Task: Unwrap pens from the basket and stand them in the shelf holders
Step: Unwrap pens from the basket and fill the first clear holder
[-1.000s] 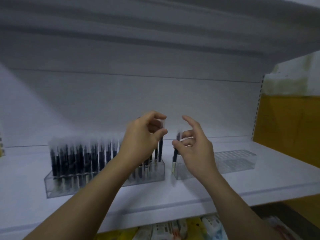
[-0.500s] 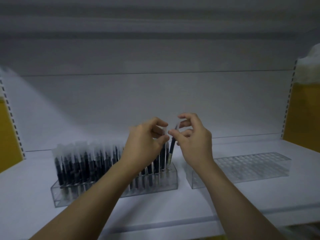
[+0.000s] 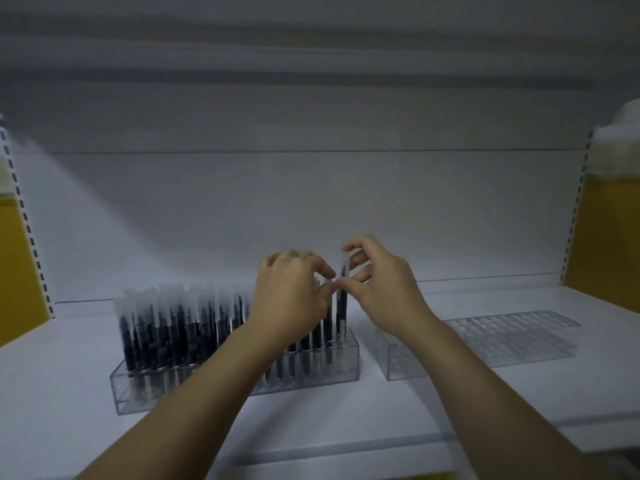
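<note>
Two bare forearms rise from the lower edge and converge over the white shelf (image 3: 346, 420). On it, towards the left, stands a clear holder (image 3: 346, 370) packed with dark pens (image 3: 166, 327) in pale translucent wraps, upright in rows. Just to its right, a narrow gap apart, sits a second clear holder (image 3: 512, 337), its grid of holes plainly visible.

The two hands meet above the right end of the full holder. The left hand (image 3: 291, 296) is seen from the back, fingers curled, its thumb and forefinger closed together on the pen (image 3: 342, 306) at about mid-height. The right hand (image 3: 384, 289) comes in from the other side. Its thumb pinches the same spot, touching the left fingertips, while its forefinger curls over the top of the pen's clear wrap (image 3: 344, 263). Both hands are thus clamped on this one pen, which stands between them, upright and barely leaning. Its lower end reaches the top of the full holder at the last column on the right. Whether it sits in a hole cannot be told, as the view is soft there.

Behind everything runs the plain white back panel (image 3: 311, 202), with perforated uprights (image 3: 576, 209) at the sides and yellow panels (image 3: 613, 244) beyond them.
</note>
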The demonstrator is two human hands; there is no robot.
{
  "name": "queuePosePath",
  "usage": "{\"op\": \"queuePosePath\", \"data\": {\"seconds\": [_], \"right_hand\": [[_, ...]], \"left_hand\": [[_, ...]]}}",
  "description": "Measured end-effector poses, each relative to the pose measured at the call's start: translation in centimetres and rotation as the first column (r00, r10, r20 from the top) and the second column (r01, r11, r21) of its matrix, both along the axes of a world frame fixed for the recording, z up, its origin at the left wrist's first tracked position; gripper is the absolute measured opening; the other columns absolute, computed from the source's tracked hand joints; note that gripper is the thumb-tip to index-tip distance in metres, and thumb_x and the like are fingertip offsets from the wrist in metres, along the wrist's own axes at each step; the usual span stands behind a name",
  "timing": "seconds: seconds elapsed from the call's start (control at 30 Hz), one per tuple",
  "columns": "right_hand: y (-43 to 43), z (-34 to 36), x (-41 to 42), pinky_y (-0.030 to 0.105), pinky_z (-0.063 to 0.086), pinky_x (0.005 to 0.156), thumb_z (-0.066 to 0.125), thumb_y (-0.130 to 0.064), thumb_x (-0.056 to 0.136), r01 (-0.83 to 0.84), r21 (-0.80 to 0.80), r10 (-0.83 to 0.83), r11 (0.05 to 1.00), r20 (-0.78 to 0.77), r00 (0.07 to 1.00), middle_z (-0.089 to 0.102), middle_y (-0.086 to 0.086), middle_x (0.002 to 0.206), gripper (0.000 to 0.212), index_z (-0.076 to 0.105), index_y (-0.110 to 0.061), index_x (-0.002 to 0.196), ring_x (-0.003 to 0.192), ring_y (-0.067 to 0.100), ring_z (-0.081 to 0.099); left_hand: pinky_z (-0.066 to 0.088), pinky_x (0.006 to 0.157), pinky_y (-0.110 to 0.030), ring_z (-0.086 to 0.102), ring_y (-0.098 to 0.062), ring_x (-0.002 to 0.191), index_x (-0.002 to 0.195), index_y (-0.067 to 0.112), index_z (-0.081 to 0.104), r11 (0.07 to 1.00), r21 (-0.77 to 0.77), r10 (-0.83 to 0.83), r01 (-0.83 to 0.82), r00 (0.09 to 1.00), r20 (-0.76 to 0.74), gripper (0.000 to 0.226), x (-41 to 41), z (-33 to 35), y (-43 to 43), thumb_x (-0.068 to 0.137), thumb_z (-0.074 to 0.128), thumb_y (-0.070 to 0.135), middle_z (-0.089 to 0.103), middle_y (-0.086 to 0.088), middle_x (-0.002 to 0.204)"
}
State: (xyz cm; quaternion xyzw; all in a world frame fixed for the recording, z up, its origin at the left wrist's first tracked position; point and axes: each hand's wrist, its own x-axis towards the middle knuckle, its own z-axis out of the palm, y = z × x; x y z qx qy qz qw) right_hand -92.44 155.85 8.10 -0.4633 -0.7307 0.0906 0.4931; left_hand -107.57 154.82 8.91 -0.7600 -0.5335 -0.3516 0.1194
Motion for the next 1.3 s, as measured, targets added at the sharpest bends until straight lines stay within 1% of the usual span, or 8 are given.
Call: {"op": "queuePosePath", "data": {"seconds": [0.1,0.17,0.3,0.5,0.7,0.9,1.07,1.3], "right_hand": [[-0.4,-0.8,0.1,0.025,0.055,0.074,0.065,-0.022,0.09,0.016,0.039,-0.024,0.999,0.191,0.981,0.058,-0.014,0.106,0.03,0.056,-0.033,0.117,0.084,0.002,0.061],[-0.9,-0.8,0.6,0.029,0.055,0.08,0.061,-0.02,0.09,0.039,0.049,-0.05,0.998,0.243,0.969,0.055,-0.014,0.111,0.037,0.055,-0.037,0.122,0.091,0.002,0.059],[-2.3,-0.6,1.3,0.029,0.051,0.09,0.06,-0.024,0.091,0.058,0.005,-0.056,0.998,0.303,0.951,0.048,-0.013,0.121,0.042,0.05,-0.04,0.129,0.104,0.002,0.053],[-3.4,-0.4,1.2,0.032,0.048,0.096,0.063,-0.024,0.09,0.069,-0.068,-0.049,0.995,0.262,0.964,0.051,-0.004,0.126,0.048,0.047,-0.036,0.134,0.11,0.009,0.052],[-3.8,1.2,0.9,0.028,0.044,0.094,0.062,-0.027,0.091,0.106,-0.143,-0.054,0.984,0.327,0.944,0.053,0.001,0.127,0.045,0.049,-0.031,0.135,0.11,0.016,0.054],[-3.2,1.9,0.9,0.027,0.044,0.09,0.059,-0.014,0.091,0.124,-0.278,-0.038,0.953,0.295,0.955,0.057,0.005,0.129,0.037,0.059,-0.026,0.125,0.111,0.019,0.056],[-6.3,-0.4,0.5,0.031,0.041,0.101,0.059,-0.017,0.091,0.155,-0.153,-0.102,0.976,0.306,0.946,0.046,0.005,0.138,0.052,0.044,-0.028,0.14,0.123,0.02,0.048],[-13.7,-4.7,2.0,0.026,0.034,0.104,0.056,-0.024,0.094,0.185,-0.051,-0.162,0.981,0.295,0.942,0.041,-0.007,0.143,0.047,0.043,-0.03,0.139,0.128,0.013,0.044]], "left_hand": [[0.022,0.111,-0.035,0.047,-0.009,0.121,0.113,0.033,0.065,1.0,-0.006,0.005,-0.005,0.999,-0.05,0.025,-0.3,0.1,-0.5,0.091,0.055,0.041,0.061,0.015,0.122],[0.02,0.114,-0.035,0.044,-0.01,0.125,0.119,0.034,0.061,1.0,0.006,-0.007,0.008,0.997,-0.074,0.028,-0.6,0.2,-1.0,0.092,0.054,0.04,0.057,0.015,0.128],[0.025,0.107,-0.028,0.045,-0.011,0.124,0.124,0.031,0.058,0.995,0.071,-0.064,0.067,0.997,-0.046,0.032,-0.8,-0.3,-2.4,0.092,0.055,0.036,0.057,0.011,0.128],[0.029,0.104,-0.029,0.049,-0.014,0.121,0.124,0.028,0.058,0.993,0.103,-0.061,0.063,0.998,-0.021,0.033,-0.9,-1.5,-4.0,0.091,0.058,0.032,0.06,0.007,0.124],[0.03,0.106,-0.031,0.047,-0.015,0.123,0.13,0.025,0.055,0.995,0.082,-0.054,0.058,0.997,-0.051,0.04,-1.3,-1.7,-5.4,0.09,0.058,0.033,0.059,0.005,0.128],[0.033,0.105,-0.032,0.049,-0.016,0.122,0.132,0.026,0.053,0.995,0.084,-0.042,0.049,0.996,-0.076,0.042,-1.4,-1.3,-7.0,0.091,0.056,0.035,0.058,0.005,0.13],[0.034,0.103,-0.031,0.05,-0.015,0.121,0.133,0.027,0.052,0.993,0.074,-0.089,0.095,0.992,-0.089,0.044,-1.5,-1.5,-8.7,0.09,0.057,0.036,0.057,0.006,0.131],[0.038,0.101,-0.033,0.051,-0.017,0.117,0.134,0.022,0.05,0.977,0.024,-0.213,0.214,0.976,-0.05,0.045,-0.5,-4.0,-11.5,0.091,0.057,0.034,0.057,0.003,0.128]]}}
